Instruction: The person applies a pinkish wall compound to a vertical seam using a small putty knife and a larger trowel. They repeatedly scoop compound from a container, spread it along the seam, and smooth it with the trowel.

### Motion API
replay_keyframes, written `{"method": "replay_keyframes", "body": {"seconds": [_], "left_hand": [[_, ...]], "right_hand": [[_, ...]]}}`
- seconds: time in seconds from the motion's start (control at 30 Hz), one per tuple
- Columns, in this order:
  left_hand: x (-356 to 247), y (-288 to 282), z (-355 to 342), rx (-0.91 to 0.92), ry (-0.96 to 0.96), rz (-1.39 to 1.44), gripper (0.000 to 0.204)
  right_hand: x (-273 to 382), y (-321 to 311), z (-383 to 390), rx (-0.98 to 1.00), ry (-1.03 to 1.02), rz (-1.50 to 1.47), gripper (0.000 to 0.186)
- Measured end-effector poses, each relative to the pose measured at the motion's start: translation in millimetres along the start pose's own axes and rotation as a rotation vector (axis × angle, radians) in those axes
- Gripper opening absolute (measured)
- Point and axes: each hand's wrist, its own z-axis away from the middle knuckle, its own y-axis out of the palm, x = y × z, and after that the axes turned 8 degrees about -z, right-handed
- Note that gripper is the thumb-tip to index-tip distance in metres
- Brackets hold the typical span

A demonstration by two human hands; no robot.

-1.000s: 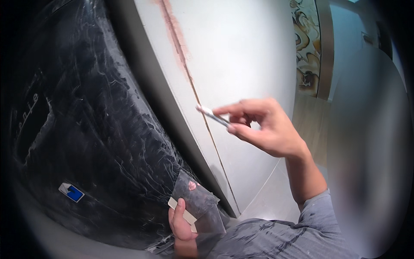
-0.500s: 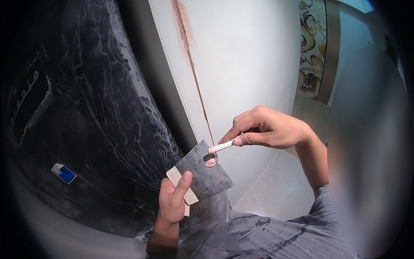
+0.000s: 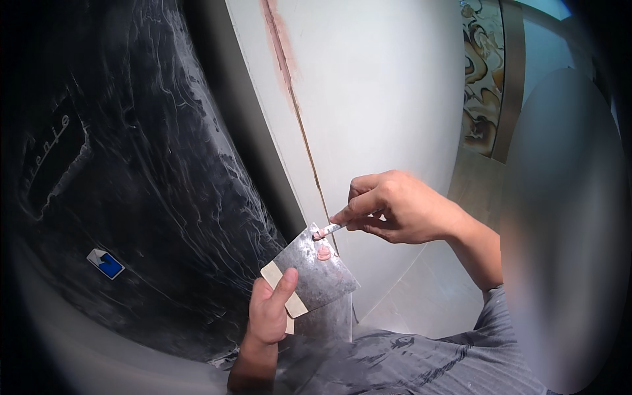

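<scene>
My left hand (image 3: 268, 309) grips a flat metal scraper (image 3: 324, 282) by its beige edge strip, thumb on top. Behind and below that blade, a second grey plate (image 3: 334, 318) partly shows. A dab of pink putty (image 3: 323, 253) sits on the scraper near its far right edge. Between the fingertips of my right hand (image 3: 405, 204) is a slim pale stick (image 3: 334, 228). Its pink-smeared tip meets the scraper's far corner, beside the dab. Just beyond the scraper, a narrow brown crack (image 3: 304, 135) runs up a white panel (image 3: 382, 85).
Pinkish filler (image 3: 279, 46) covers the crack's upper stretch. On the left stands a dark marbled surface (image 3: 171, 217) bearing a blue and white label (image 3: 106, 263). A swirl-patterned panel (image 3: 484, 72) is at the far right. A blurred grey shape (image 3: 566, 230) fills the right side.
My right hand has turned, and the stick now shows narrower, with its tip against the scraper's corner. The scraper and left hand sit slightly lower and further right in view. The blade glints more brightly.
</scene>
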Motion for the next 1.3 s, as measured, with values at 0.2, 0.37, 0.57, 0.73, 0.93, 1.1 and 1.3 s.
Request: {"method": "replay_keyframes", "body": {"seconds": [0.2,0.37,0.57,0.73,0.93,1.1,1.3], "left_hand": [[0.7,3.2,-0.2,-0.026,-0.062,0.136,0.037],[3.2,5.7,4.1,-0.048,-0.148,0.193,0.034],[36.5,6.1,5.3,-0.156,-0.170,-0.075,0.031],[98.1,29.2,11.0,-0.184,-0.585,-0.218,0.054],[164.7,87.2,37.8,-0.054,-0.748,-0.202,0.043],[180.9,181.2,28.8,-0.113,-0.725,-0.197,0.042],[164.2,318.7,23.1,0.026,-0.731,-0.184,0.063]], "right_hand": [[-4.5,11.1,3.4,-0.100,-0.021,0.020,0.013],[-9.5,21.6,12.0,-0.270,-0.024,0.280,0.009],[-54.2,57.2,113.3,-0.483,0.374,-0.001,0.022],[-97.0,121.6,335.3,-0.849,1.037,-0.007,0.035],[-59.4,96.1,663.7,-1.689,1.769,0.481,0.024],[-15.2,31.8,844.3,-1.552,2.181,0.919,0.033],[-4.0,14.1,938.0,-1.130,2.394,0.827,0.037]]}}
